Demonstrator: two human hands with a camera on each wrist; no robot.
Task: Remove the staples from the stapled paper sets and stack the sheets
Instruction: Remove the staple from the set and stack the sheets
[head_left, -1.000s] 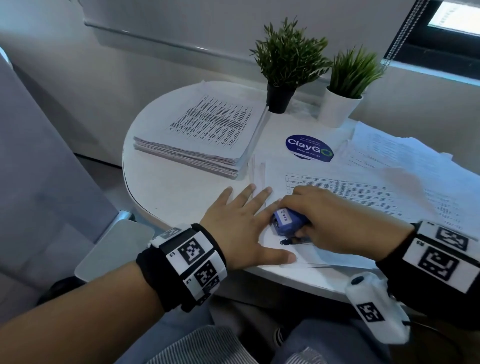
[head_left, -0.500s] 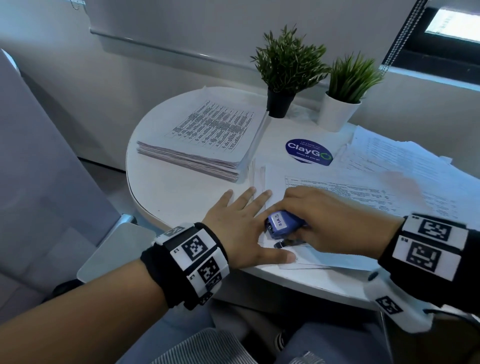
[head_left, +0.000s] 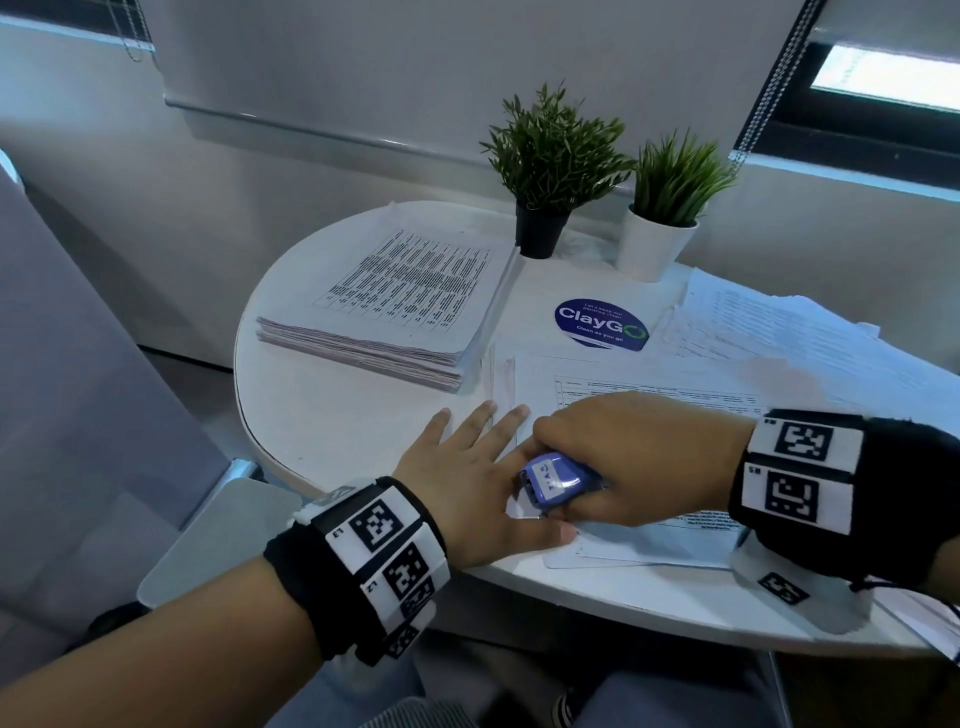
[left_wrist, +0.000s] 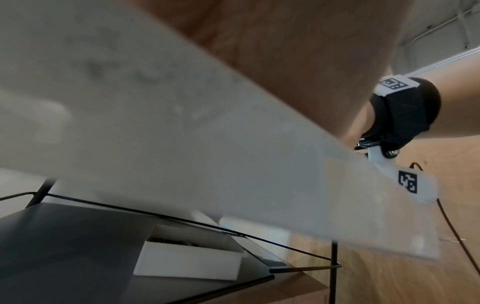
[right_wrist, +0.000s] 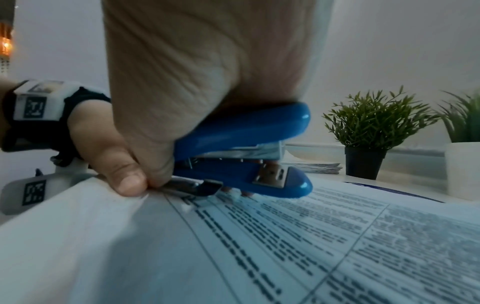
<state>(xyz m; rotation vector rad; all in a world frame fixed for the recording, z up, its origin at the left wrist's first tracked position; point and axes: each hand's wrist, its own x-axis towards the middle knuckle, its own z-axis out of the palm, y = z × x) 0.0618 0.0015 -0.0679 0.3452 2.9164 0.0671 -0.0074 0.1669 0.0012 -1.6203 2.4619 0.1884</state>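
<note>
My left hand (head_left: 462, 473) lies flat, fingers spread, and presses the near left corner of a printed paper set (head_left: 654, 387) onto the round white table (head_left: 332, 421). Right beside it my right hand (head_left: 639, 452) grips a small blue stapler (head_left: 556, 483). In the right wrist view the stapler (right_wrist: 246, 142) is tilted, and the metal tab at its rear (right_wrist: 193, 186) touches the paper's corner (right_wrist: 182, 207) next to my left thumb (right_wrist: 124, 176). The staple itself is not visible. A thick stack of sheets (head_left: 400, 306) lies at the table's back left.
Loose crumpled sheets (head_left: 789, 332) spread over the table's right side. Two potted plants, one in a black pot (head_left: 540, 234) and one in a white pot (head_left: 654, 249), stand at the back, a round blue sticker (head_left: 601, 323) before them. A white box (left_wrist: 189, 261) sits below the table.
My right hand has edged the stapler slightly left, closer to my left thumb, so its metal tab is more hidden from above. The left hand stays flat in place.
</note>
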